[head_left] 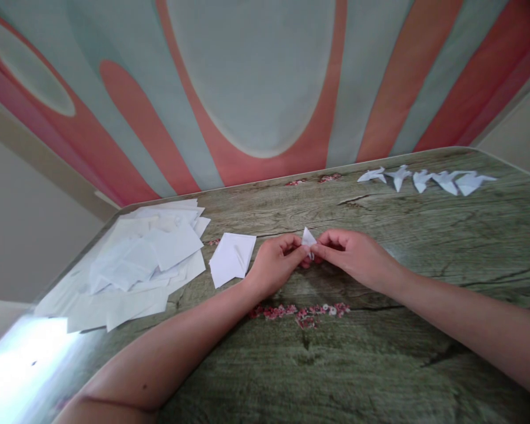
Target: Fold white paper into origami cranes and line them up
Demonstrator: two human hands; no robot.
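A small piece of folded white paper [308,237] is held up off the middle of the table, its pointed tip showing above my fingers. My left hand [277,262] pinches it from the left, thumb and fingers pressed together. From the right, my right hand [355,256] grips the same paper between thumb and fingers. The lower part of the paper is mostly hidden by the fingertips. Just left of my left hand lies a small stack of white paper squares [229,259].
A loose, spread pile of white paper sheets [136,259] covers the table's left end. Several folded white paper birds [424,179] stand in a row at the back right. The wood-patterned table [380,359] meets a red and grey patterned wall [265,118] behind.
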